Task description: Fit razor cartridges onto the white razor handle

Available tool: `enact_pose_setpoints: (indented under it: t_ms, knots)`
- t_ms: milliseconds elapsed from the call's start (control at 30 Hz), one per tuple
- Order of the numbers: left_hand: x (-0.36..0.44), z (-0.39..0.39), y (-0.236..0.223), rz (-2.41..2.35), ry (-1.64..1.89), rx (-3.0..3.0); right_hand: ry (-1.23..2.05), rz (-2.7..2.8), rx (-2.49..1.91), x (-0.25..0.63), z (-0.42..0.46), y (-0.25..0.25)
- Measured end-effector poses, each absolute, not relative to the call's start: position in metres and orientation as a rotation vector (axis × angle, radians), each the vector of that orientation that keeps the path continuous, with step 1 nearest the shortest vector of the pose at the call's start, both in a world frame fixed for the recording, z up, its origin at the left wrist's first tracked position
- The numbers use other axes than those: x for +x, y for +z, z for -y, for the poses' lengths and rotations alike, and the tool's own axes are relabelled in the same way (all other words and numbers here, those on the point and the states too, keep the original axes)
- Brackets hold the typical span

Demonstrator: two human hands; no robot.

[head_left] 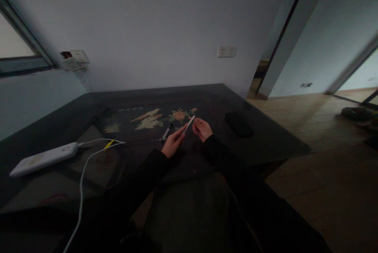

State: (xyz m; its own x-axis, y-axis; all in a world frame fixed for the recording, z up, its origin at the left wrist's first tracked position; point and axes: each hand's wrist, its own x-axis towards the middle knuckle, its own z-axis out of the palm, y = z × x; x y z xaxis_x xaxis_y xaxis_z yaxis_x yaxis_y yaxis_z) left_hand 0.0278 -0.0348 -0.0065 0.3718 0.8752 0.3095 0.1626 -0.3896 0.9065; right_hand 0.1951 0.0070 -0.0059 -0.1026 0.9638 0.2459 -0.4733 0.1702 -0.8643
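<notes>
Clasping stick (189, 123) in left hand (174, 142); likely light, stiff; best held midway; cannot tell grip of curled right hand (202, 129), two o'clock.

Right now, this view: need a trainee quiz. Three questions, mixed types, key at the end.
1. Which hand holds the lower end of the white stick?
2. True or false: the yellow strip is on the white cable.
3. Which of these lies on the dark table, to the right of the right hand?
A) A red mug
B) A dark flat object
C) A folded towel

Key: 1. The left hand; 2. True; 3. B.
</notes>
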Motion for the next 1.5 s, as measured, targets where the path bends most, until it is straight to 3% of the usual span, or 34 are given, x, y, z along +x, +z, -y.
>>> enact_pose_setpoints:
  t_ms: [1500]
  knots:
    - [0.0251, 0.0275, -0.0127, -0.992, 1.145, 1.784, 1.347, 1.057, -0.637, 0.1954, -0.0106, -0.0080]
